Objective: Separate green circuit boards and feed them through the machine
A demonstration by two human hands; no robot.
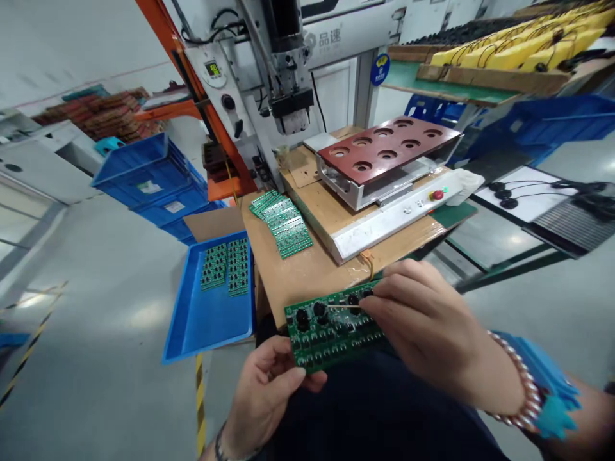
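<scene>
My left hand (271, 384) grips a green circuit board (331, 336) by its lower left corner, thumb on the face and fingers behind. Round black components line the board's upper edge, and rows of small parts run along the lower side. A thin pale stick (344, 307) is pinched in my right hand (427, 326). Its tip lies at the board's face, beside one of the black components; whether it touches I cannot tell. My right hand covers the board's right end. The board is held above my lap, in front of the bench edge.
Fanned green boards (283, 223) lie on the brown bench (273, 282). A blue tray (180, 320) at left holds stacked populated boards (237, 266). Beyond stands a machine with a red-brown fixture plate (389, 148) and a red button (437, 194). Blue crates (148, 186) are stacked at left.
</scene>
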